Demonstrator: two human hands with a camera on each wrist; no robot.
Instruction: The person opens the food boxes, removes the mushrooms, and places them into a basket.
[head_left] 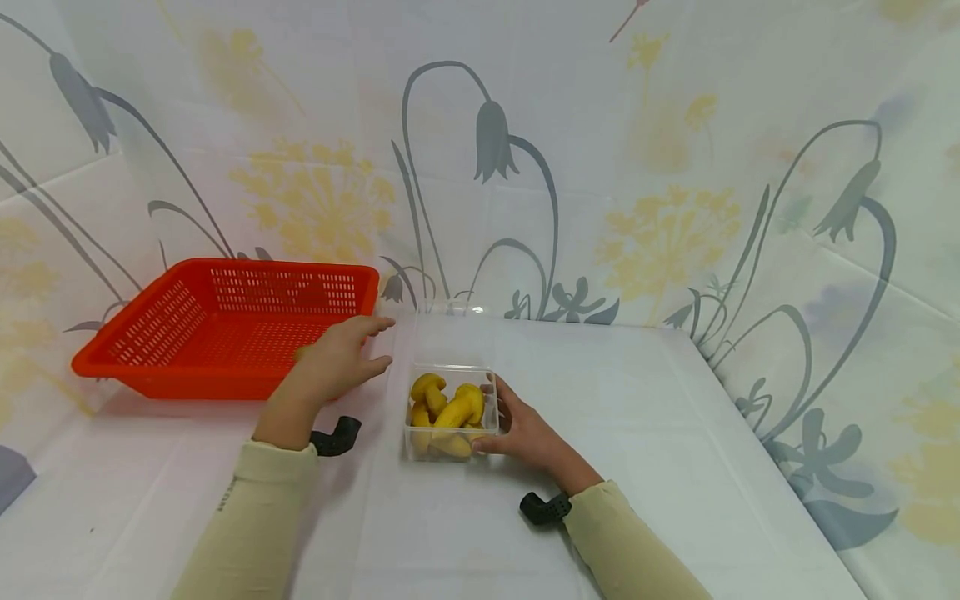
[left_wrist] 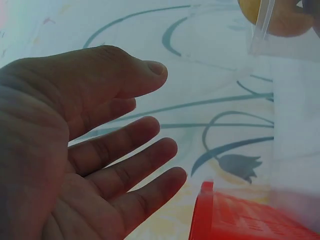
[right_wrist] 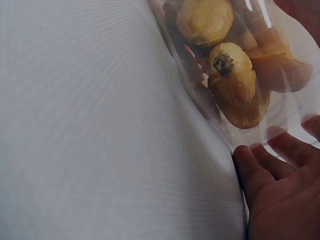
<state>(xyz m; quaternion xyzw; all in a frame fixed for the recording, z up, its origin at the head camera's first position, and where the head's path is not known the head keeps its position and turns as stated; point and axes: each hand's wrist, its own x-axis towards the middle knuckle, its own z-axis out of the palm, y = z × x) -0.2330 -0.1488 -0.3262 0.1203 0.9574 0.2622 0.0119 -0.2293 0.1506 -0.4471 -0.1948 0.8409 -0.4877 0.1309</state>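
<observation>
Left hand [head_left: 337, 358]: fingers spread near the red basket [head_left: 202, 387]. Right hand [head_left: 528, 433]: fingers clamped round the clear box [head_left: 450, 430] of yellow mushrooms [head_left: 454, 411] on the table [head_left: 637, 417] (only right wrist cam shows one's dark tip [right_wrist: 223, 65]).

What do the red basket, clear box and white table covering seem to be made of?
Red basket: likely moulded plastic, smooth with a slight sheen, its walls full of even slots.
Clear box: probably thin, glossy plastic; yellow pieces show through and highlights streak it.
White table covering: perhaps matte woven cloth, given its fine ribbing up close; fibre unclear.
</observation>
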